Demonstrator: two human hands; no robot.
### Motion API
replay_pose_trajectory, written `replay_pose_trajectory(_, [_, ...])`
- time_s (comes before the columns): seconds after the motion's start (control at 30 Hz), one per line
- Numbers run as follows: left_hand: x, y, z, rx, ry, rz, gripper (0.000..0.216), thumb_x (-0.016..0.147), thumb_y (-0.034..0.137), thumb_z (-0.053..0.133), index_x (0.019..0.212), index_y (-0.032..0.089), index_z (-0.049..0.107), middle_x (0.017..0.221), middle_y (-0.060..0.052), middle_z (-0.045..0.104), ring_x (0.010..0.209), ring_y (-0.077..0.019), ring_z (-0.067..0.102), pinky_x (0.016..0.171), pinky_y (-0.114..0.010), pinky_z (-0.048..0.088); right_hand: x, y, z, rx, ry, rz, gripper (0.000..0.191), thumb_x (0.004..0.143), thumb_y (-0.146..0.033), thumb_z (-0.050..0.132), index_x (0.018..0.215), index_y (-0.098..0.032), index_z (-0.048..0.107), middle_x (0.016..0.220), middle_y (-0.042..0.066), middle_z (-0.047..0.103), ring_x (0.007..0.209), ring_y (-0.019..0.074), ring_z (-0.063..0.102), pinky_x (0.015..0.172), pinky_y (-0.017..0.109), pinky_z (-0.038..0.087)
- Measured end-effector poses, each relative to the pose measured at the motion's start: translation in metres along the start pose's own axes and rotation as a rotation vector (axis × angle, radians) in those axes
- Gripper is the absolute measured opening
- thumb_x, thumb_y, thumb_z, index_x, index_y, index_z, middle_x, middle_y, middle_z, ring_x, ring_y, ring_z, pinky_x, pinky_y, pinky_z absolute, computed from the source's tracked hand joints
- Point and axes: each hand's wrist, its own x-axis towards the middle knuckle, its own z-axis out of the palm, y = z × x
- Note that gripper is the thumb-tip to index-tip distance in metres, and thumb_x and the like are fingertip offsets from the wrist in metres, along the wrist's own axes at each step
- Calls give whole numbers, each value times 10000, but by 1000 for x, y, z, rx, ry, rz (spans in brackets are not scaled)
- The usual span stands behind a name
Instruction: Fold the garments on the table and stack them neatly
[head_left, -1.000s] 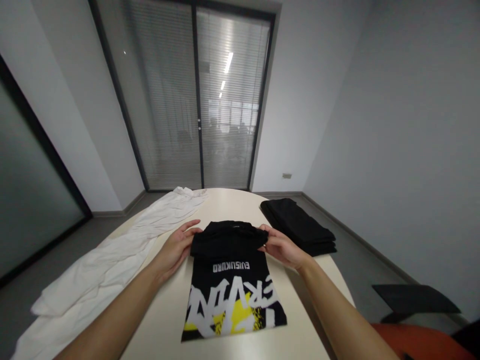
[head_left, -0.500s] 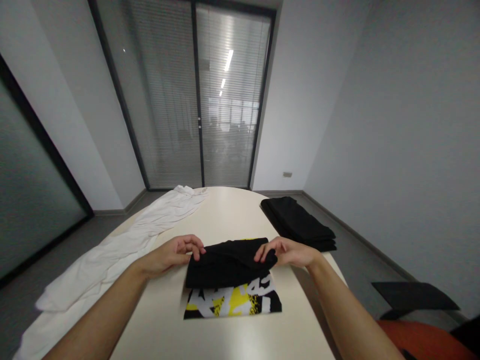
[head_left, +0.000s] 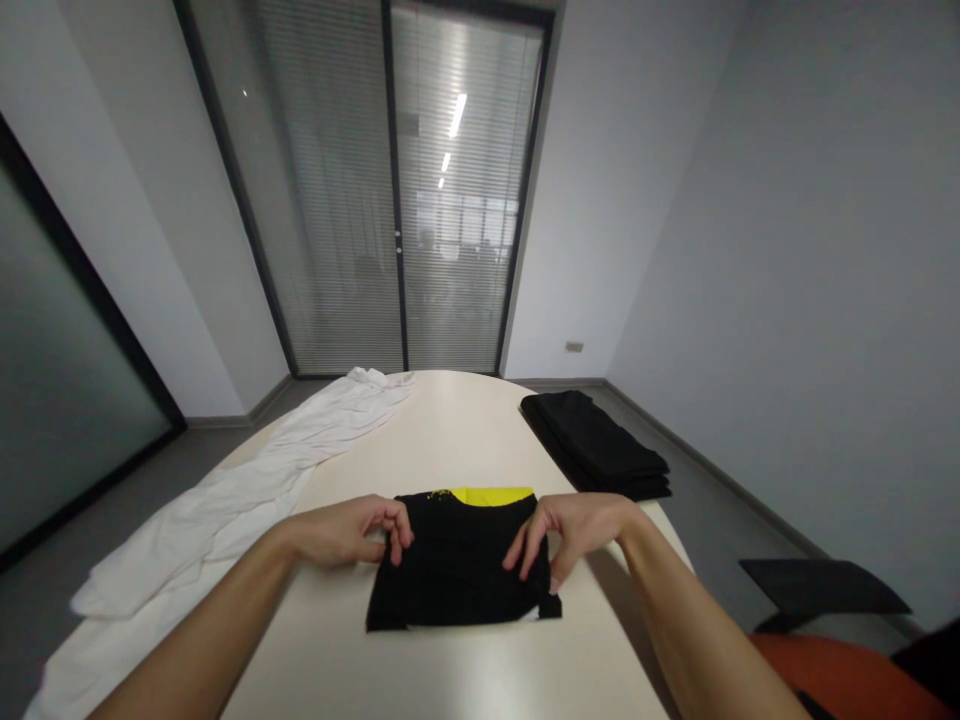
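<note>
Fold in hand, as we judge it: black fabric garment (head_left: 457,570), flat and rectangular with a yellow-printed far strip, between our two hands.
Our left hand (head_left: 347,530) and right hand (head_left: 576,522) are apart, fingers bent over the garment's sides; whether either pinches the cloth, we cannot tell. It lies between the left and right edges of the pale, rounded table (head_left: 450,440), well short of the far edge. The next move, we think, calls for squaring its near right corner, where a white sliver shows. Along the table's left edge we see long, rumpled white cloth (head_left: 225,520); by the right edge, a folded black cloth stack (head_left: 596,440). Beyond stands a dark-framed glass partition with blinds (head_left: 465,260); rightward, an orange-seated chair (head_left: 814,670).
</note>
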Motion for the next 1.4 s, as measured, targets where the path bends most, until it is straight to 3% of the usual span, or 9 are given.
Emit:
replay_pose_trajectory(0.23, [-5,24,8,124,-4,-65,311,638,88,505,881,216,650,825,1,712,835,-187,644,795,-297,464,-4,-12,8,-12,15,51,486,671,-419,858,1097,-203,769,1281,87,672,1271,260,574,1049,286,475])
replay_pose_trajectory(0.37, [-3,29,9,93,37,-75,251,691,141,527,880,217,672,798,-6,721,830,-195,649,768,-286,461,-13,-6,3,94,86,38,394,716,-416,833,1027,-178,785,1149,105,731,1229,256,607,1027,323,489])
replay_pose_trajectory(0.5, [4,14,2,79,325,-6,201,748,213,555,916,200,664,859,-19,701,833,-184,633,771,-280,458,-24,11,-9,179,274,8,351,815,-448,745,958,-128,761,959,110,756,947,199,709,894,318,530])
replay_pose_trajectory(0.63, [6,-7,-8,168,599,-17,296,760,257,589,1033,200,686,973,-47,695,868,-192,620,770,-281,459,-31,28,-23,185,577,-57,358,805,-410,739,1039,-143,696,785,30,685,692,120,625,690,252,500])
replay_pose_trajectory(0.73, [5,-15,-11,212,582,-31,405,719,258,655,1119,219,705,1150,-75,698,1062,-250,611,908,-331,455,-28,37,-28,72,662,-108,426,722,-307,778,1107,-153,679,770,-7,631,702,112,572,715,254,470])
replay_pose_trajectory(0.87, [5,-17,-10,269,550,-28,388,745,298,681,1126,242,724,1215,-70,698,1136,-273,599,1034,-380,406,-15,45,-27,-103,649,-7,531,679,-261,775,1193,-168,678,809,-3,623,729,123,553,734,270,457])
replay_pose_trajectory(1.07, [9,-23,-11,321,522,17,316,833,371,644,1105,241,739,1158,-66,721,1104,-253,627,1011,-347,429,5,52,-24,-181,651,-34,379,762,-325,705,1103,-161,726,861,33,675,737,140,567,724,277,472])
replay_pose_trajectory(1.3, [8,-22,-12,323,514,27,317,864,378,597,1097,217,741,983,-53,744,928,-230,649,880,-313,468,7,44,-19,-156,614,-65,558,660,-309,802,1189,-172,692,976,43,708,878,192,639,847,325,518])
replay_pose_trajectory(1.4, [9,-24,-12,333,512,25,313,864,360,588,1100,215,734,965,-47,737,900,-219,640,862,-304,462,10,41,-16,-155,607,-70,452,746,-350,753,1154,-162,709,1040,66,722,942,210,659,884,336,516])
